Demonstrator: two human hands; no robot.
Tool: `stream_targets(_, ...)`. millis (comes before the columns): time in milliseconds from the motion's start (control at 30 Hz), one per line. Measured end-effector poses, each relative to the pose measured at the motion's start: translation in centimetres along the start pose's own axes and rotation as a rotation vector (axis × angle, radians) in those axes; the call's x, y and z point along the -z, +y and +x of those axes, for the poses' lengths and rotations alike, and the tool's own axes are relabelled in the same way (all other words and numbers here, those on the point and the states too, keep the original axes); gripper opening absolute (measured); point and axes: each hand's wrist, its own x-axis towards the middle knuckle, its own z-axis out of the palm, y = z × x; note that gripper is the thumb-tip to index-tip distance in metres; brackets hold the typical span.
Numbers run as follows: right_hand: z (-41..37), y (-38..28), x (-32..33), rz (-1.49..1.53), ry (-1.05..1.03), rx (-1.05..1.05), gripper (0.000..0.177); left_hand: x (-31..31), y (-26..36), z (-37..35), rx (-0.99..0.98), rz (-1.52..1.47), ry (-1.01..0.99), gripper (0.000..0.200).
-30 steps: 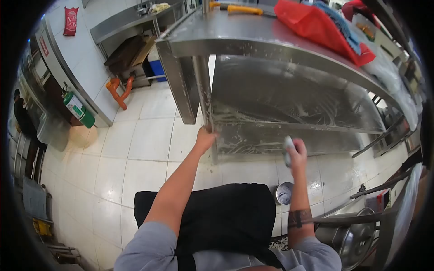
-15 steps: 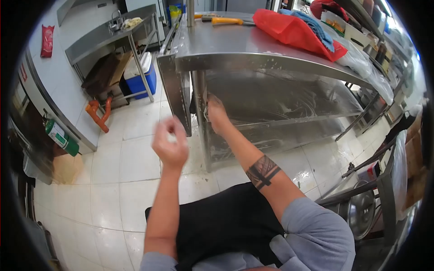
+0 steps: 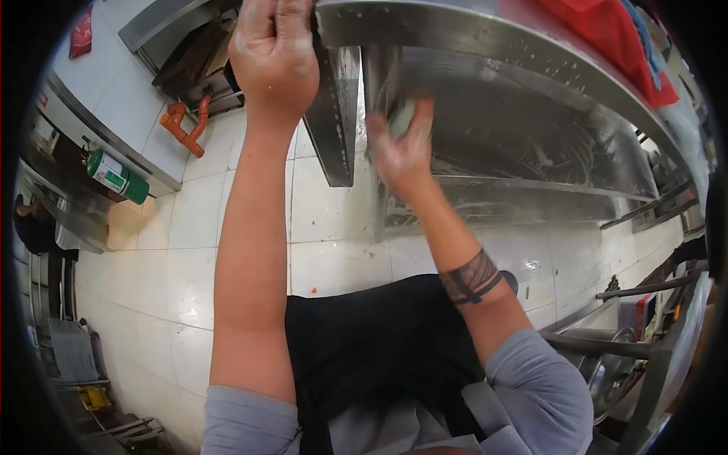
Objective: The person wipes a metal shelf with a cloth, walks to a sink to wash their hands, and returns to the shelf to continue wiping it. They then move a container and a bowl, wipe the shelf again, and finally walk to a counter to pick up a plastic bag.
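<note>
My left hand point(image 3: 274, 57) is closed at the left end of the steel table point(image 3: 425, 21), its fingertips cut off by the top of the view. Under the tabletop, my right hand point(image 3: 406, 148) is wrapped round a pale, blurred pad or cloth point(image 3: 400, 120), close to the table leg point(image 3: 377, 182). Behind it, the lower steel shelf point(image 3: 523, 129) is wet and streaked with suds. White drops speckle the table's front edge.
A red bag point(image 3: 622, 45) and a blue cloth point(image 3: 643, 38) lie on the tabletop at right. Orange pipes point(image 3: 182, 133) and a green extinguisher point(image 3: 114, 176) are at left. A metal rack point(image 3: 652, 349) stands at lower right.
My left hand has moved up and forward to the table's end. My right hand has shifted right from beside the leg, and the view has come closer to the table.
</note>
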Motion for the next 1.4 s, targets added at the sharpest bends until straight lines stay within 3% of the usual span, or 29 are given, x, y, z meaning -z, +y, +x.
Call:
stream_targets(100,3.4,-0.7,0.1,-0.321,-0.108,0.258,0.067,-0.9,-1.7,0.1,-0.162,-0.103,0.095,0.02)
stream_targets(133,3.0,-0.8,-0.5,-0.152,0.012,0.332,0.063,-0.8,-1.8,-0.1,-0.147,0.061,0.103,0.019)
stream_targets(200,1.8,-0.9,-1.6,0.011,0.215,0.591,0.057,-0.8,-2.3,-0.3,-0.141,0.036,0.09,0.021)
stream_targets(267,0.6,-0.7,-1.5,0.015,0.204,0.554,0.055,-0.1,-2.6,0.2,-0.148,0.021,0.089,0.022)
stream_targets(333,1.8,-2.5,-1.1,-0.052,0.25,0.55,0.048,0.5,-2.4,0.2,-0.234,0.305,0.033,0.027)
stream_targets(367,2.8,-3.6,-0.8,-0.05,0.254,0.54,0.048,-0.1,-2.0,-0.2,-0.231,0.307,0.022,0.027)
stream_targets(433,4.2,-4.9,-0.4,0.07,0.125,0.425,0.037,-1.8,-0.2,-0.6,-0.016,0.023,0.143,0.028)
stream_targets(467,3.9,-4.3,-0.8,0.019,0.259,0.48,0.027,-1.5,-0.8,-0.5,-0.018,0.029,0.133,0.028)
stream_targets(533,2.0,-2.9,-0.5,0.008,0.279,0.457,0.023,-0.4,-2.4,0.2,-0.228,0.145,0.102,0.031)
stream_targets(600,1.7,-1.6,-0.5,-0.076,0.324,0.517,0.018,0.4,-2.4,0.2,-0.233,0.299,0.055,0.027)
stream_targets(667,3.9,-4.2,-0.2,-0.074,0.234,0.498,0.021,-0.2,-2.0,-0.3,-0.233,0.435,0.0,0.025)
stream_targets(733,4.0,-5.3,0.3,-0.079,0.146,0.486,0.022,-0.7,-1.6,-0.4,-0.006,-0.03,0.046,0.021)
stream_targets(800,1.8,-4.0,0.7,-0.17,0.168,0.536,0.025,0.2,-2.2,-0.3,-0.03,0.146,0.014,0.021)
stream_targets(867,-2.1,-0.2,-0.2,-0.393,0.069,0.547,0.046,0.9,-2.5,0.0,-0.052,0.332,-0.023,0.02)
stream_targets(900,-2.1,-0.5,0.1,-0.385,0.077,0.53,0.046,0.8,-2.7,0.0,-0.065,0.248,-0.02,0.021)
stream_targets(1000,-0.2,-0.7,0.2,-0.261,0.038,0.439,0.049,-0.6,-1.9,-0.4,-0.025,0.031,0.027,0.022)
stream_targets(1067,2.0,0.2,-1.6,0.071,0.209,0.585,0.053,-0.3,-1.7,0.0,0.021,-0.092,0.055,0.023)
stream_targets(1100,2.3,-0.6,-2.0,0.084,0.233,0.568,0.053,0.9,-2.1,0.7,-0.41,0.494,-0.053,0.022)
stream_targets(1200,3.1,-2.7,-0.2,0.116,0.026,0.329,0.045,0.3,-1.3,-0.2,-0.462,0.733,-0.089,0.022)
stream_targets(1267,2.4,-1.5,0.1,0.122,0.046,0.342,0.044,1.3,-3.4,-0.3,0.034,-0.028,-0.031,0.034)
stream_targets(1333,1.8,0.9,-0.3,0.179,0.116,0.424,0.046,1.1,-3.1,-0.2,0.032,0.026,-0.055,0.035)
stream_targets(1367,0.2,2.5,-0.5,0.263,0.085,0.261,0.047,0.7,-2.7,-0.2,0.058,0.057,-0.039,0.036)
stream_targets(1400,-1.6,3.2,0.4,0.339,0.043,0.1,0.048,0.4,-2.5,-0.5,-0.017,0.278,-0.049,0.036)
